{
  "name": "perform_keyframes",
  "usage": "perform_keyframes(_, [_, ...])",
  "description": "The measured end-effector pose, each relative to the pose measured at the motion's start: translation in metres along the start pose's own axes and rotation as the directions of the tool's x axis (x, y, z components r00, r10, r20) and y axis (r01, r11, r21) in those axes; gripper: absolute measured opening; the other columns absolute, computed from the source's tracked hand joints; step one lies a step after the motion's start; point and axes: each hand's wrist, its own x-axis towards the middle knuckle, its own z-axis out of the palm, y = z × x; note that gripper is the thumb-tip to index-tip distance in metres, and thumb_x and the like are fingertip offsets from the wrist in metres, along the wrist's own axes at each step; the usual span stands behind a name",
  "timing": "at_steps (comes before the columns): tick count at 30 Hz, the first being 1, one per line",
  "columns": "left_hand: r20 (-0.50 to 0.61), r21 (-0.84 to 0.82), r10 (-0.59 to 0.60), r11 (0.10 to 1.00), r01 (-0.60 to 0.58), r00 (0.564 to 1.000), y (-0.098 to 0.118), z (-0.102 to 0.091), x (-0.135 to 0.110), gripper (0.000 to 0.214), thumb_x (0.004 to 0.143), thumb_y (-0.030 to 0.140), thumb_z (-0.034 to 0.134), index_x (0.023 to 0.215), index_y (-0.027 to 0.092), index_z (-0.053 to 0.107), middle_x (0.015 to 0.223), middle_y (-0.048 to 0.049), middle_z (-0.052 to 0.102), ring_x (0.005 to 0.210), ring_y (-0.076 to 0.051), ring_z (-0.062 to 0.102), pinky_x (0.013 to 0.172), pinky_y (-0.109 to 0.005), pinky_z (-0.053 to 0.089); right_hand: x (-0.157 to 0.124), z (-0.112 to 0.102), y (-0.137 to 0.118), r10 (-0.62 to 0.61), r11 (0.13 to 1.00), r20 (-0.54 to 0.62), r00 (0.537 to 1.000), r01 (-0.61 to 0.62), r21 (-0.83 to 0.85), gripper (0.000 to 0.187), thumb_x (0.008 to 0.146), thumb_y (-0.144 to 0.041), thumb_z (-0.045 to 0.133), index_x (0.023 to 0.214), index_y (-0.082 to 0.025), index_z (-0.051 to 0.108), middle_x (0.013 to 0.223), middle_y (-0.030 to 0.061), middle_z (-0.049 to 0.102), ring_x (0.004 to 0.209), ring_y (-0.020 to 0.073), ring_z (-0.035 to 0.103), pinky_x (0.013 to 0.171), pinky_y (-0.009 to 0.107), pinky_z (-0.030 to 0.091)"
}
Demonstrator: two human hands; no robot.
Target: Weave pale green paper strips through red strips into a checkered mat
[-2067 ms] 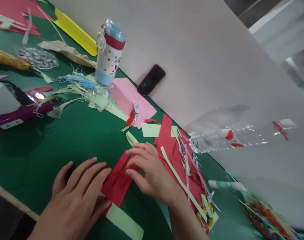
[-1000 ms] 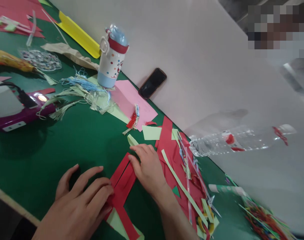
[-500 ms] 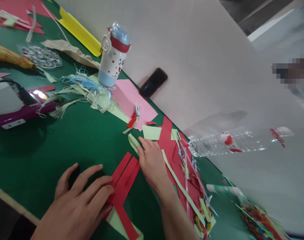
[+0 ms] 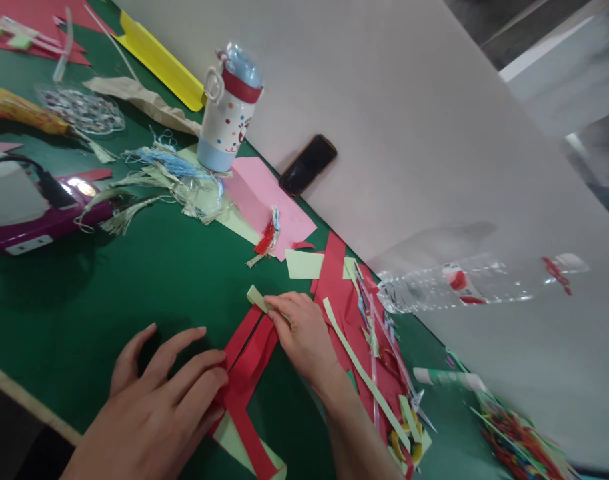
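My left hand (image 4: 167,400) is spread, its fingertips resting on the left edge of red paper (image 4: 249,373) cut into strips. Between my right hand's (image 4: 304,340) thumb and fingers is a pale green paper strip (image 4: 256,297). It lies across the far ends of the red strips, touching or just above them; I cannot tell which. One red strip slants toward the near edge over a pale green paper piece (image 4: 234,441). Part of the red paper is hidden under my left fingers.
Scissors (image 4: 407,447) lie on red paper scraps (image 4: 329,267) at right. Behind stand a cup-style bottle (image 4: 229,117) and a phone (image 4: 308,165). A clear plastic bottle (image 4: 484,283) lies on the pale surface. A purple device (image 4: 44,217) and tassels (image 4: 174,173) are at left.
My right hand has moved slightly left and nearer, carrying the pale green strip over the ends of the red strips. My left hand has stayed in place.
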Motion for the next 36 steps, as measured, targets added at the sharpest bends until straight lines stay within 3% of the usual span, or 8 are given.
perform_keyframes(8, [-0.021, 0.030, 0.016, 0.999, -0.015, 1.000, -0.002, -0.002, 0.000, 0.014, 0.092, 0.035, 0.051, 0.093, 0.033, 0.065, 0.103, 0.0090, 0.074, 0.120, -0.026, 0.053, 0.119, -0.051, 0.010, 0.001, -0.004, -0.004, 0.010, 0.996, 0.064, 0.998, -0.016, 0.093, 0.027, 0.094, -0.012, 0.055, 0.115, -0.023, 0.068, 0.102, 0.0039, 0.073, 0.094, 0.0213, 0.061, 0.086, 0.036, 0.046])
perform_keyframes(13, [0.063, 0.088, 0.133, 0.987, -0.138, 0.989, -0.009, -0.005, 0.000, 0.013, 0.089, 0.035, 0.056, 0.099, 0.034, 0.065, 0.108, 0.0103, 0.073, 0.119, -0.025, 0.054, 0.121, -0.048, 0.002, 0.003, -0.009, 0.000, -0.033, 0.990, 0.036, 0.999, 0.028, 0.139, 0.029, 0.096, -0.012, 0.050, 0.116, -0.023, 0.068, 0.110, 0.0049, 0.072, 0.100, 0.0214, 0.062, 0.090, 0.038, 0.047])
perform_keyframes(19, [0.000, 0.028, 0.009, 1.000, -0.009, 1.000, -0.002, -0.002, -0.001, 0.016, 0.092, 0.032, 0.049, 0.095, 0.033, 0.065, 0.105, 0.0086, 0.073, 0.121, -0.025, 0.053, 0.119, -0.052, 0.010, 0.003, -0.017, 0.004, -0.005, 0.978, 0.028, 1.000, -0.001, 0.208, 0.034, 0.102, -0.021, 0.040, 0.127, -0.022, 0.063, 0.121, 0.0069, 0.069, 0.112, 0.0217, 0.062, 0.096, 0.041, 0.050])
perform_keyframes(24, [-0.001, 0.012, 0.003, 1.000, -0.003, 1.000, -0.001, -0.001, 0.001, 0.014, 0.091, 0.032, 0.051, 0.093, 0.032, 0.065, 0.104, 0.0088, 0.074, 0.119, -0.025, 0.054, 0.118, -0.052, 0.012, -0.008, -0.015, -0.007, -0.066, 0.980, 0.114, 0.991, 0.043, 0.194, 0.039, 0.104, -0.030, 0.039, 0.139, -0.023, 0.054, 0.140, 0.0065, 0.060, 0.135, 0.0241, 0.048, 0.112, 0.048, 0.040])
perform_keyframes(27, [-0.009, 0.008, -0.004, 1.000, 0.004, 1.000, -0.002, 0.000, 0.000, 0.014, 0.091, 0.033, 0.051, 0.092, 0.032, 0.065, 0.105, 0.0065, 0.074, 0.118, -0.027, 0.054, 0.117, -0.053, 0.014, -0.017, -0.014, -0.017, -0.098, 0.988, 0.171, 0.980, 0.075, 0.133, 0.041, 0.104, -0.028, 0.038, 0.142, -0.023, 0.051, 0.142, 0.0056, 0.058, 0.138, 0.0259, 0.044, 0.115, 0.054, 0.034])
perform_keyframes(30, [-0.019, 0.011, -0.011, 1.000, 0.012, 1.000, -0.002, 0.000, -0.002, 0.016, 0.092, 0.035, 0.051, 0.093, 0.031, 0.067, 0.112, 0.0014, 0.072, 0.120, -0.028, 0.054, 0.116, -0.054, 0.017, -0.024, -0.016, -0.024, -0.125, 0.986, 0.190, 0.974, 0.101, 0.130, 0.040, 0.104, -0.027, 0.038, 0.141, -0.021, 0.051, 0.140, 0.0057, 0.060, 0.135, 0.0251, 0.047, 0.115, 0.053, 0.035])
perform_keyframes(33, [-0.035, 0.003, -0.019, 1.000, 0.019, 0.999, -0.002, 0.000, -0.002, 0.019, 0.093, 0.035, 0.050, 0.096, 0.031, 0.068, 0.117, -0.0016, 0.071, 0.122, -0.028, 0.053, 0.115, -0.055, 0.018, -0.027, -0.018, -0.020, -0.129, 0.982, 0.118, 0.985, 0.110, 0.152, 0.039, 0.103, -0.025, 0.039, 0.139, -0.020, 0.053, 0.141, 0.0072, 0.058, 0.134, 0.0226, 0.048, 0.113, 0.047, 0.039])
perform_keyframes(36, [-0.036, -0.020, -0.028, 0.999, 0.027, 0.999, -0.001, 0.000, -0.002, 0.019, 0.093, 0.038, 0.050, 0.096, 0.031, 0.068, 0.115, -0.0003, 0.071, 0.122, -0.028, 0.052, 0.115, -0.055, 0.017, -0.028, -0.016, -0.001, -0.042, 0.990, 0.000, 0.999, 0.042, 0.136, 0.039, 0.102, -0.019, 0.037, 0.137, -0.019, 0.055, 0.138, 0.0096, 0.060, 0.131, 0.0215, 0.051, 0.111, 0.045, 0.043])
